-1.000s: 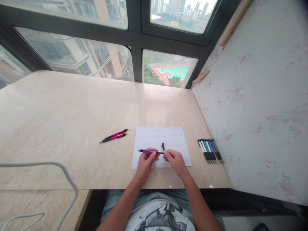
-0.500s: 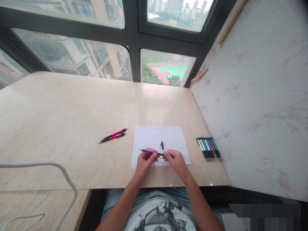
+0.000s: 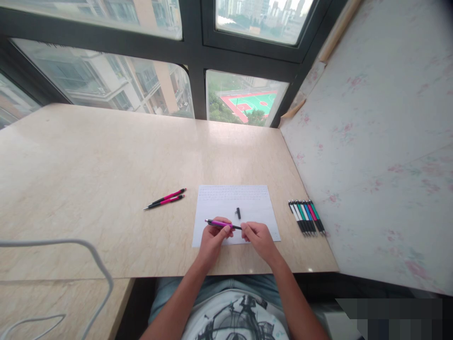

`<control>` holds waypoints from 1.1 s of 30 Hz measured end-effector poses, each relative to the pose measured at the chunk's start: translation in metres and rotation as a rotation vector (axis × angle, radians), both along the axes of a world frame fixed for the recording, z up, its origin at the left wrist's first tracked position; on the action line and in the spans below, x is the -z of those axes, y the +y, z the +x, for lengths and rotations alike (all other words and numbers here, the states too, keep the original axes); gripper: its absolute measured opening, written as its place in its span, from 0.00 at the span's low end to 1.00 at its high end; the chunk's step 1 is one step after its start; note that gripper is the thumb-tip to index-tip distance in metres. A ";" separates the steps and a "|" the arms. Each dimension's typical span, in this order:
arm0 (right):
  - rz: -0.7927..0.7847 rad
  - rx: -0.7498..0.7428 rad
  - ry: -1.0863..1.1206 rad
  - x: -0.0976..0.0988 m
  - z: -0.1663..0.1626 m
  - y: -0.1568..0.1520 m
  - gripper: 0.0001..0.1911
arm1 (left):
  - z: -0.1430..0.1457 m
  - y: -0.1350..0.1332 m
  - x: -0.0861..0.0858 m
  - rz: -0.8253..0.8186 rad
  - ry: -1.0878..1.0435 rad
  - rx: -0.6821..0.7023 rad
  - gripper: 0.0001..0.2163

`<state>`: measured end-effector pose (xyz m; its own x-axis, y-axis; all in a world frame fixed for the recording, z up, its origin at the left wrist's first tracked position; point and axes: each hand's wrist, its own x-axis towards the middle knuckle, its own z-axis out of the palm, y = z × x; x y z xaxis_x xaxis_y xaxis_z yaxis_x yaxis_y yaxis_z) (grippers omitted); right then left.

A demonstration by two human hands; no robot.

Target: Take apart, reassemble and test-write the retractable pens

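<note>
My left hand (image 3: 213,237) is closed round a purple pen (image 3: 221,224), holding it nearly level above a sheet of paper (image 3: 207,205). The pen's push-button end points left, and its slim dark front end runs to the right. At that end the thumb and fingers of my right hand (image 3: 259,236) are pinched together; the very tip is hidden by them. Just beyond my hands, a short black piece (image 3: 238,213) like a rubber grip lies on the paper. Beside it is a tiny part too small to name. Rows of handwriting cover the sheet's top.
Two pink-and-black pens (image 3: 165,200) lie left of the paper. To the right, by the papered wall (image 3: 375,165), is a row of several pens (image 3: 307,218) in white, green, blue and pink. A grey cable (image 3: 81,243) loops in at the lower left. Windows (image 3: 247,97) border the far edge.
Both hands stay almost in place over the paper. The gap between them is slightly wider, with my right fingers a touch further right along the pen's front end. The view shifts slightly.
</note>
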<state>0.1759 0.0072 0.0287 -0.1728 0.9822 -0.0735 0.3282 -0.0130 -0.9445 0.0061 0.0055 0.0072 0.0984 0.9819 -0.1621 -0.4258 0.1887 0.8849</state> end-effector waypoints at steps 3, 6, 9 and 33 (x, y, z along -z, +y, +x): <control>0.012 -0.015 0.006 -0.003 0.001 0.001 0.21 | 0.000 -0.001 0.000 0.007 -0.030 0.018 0.10; 0.063 -0.003 0.000 -0.005 0.000 0.000 0.19 | 0.000 -0.002 0.000 -0.009 -0.043 0.010 0.11; 0.155 0.028 -0.017 -0.004 -0.004 -0.002 0.17 | 0.000 -0.001 -0.001 -0.030 -0.055 -0.001 0.10; 0.198 0.042 -0.062 -0.013 0.001 -0.003 0.05 | 0.002 0.000 -0.003 -0.072 -0.075 -0.003 0.12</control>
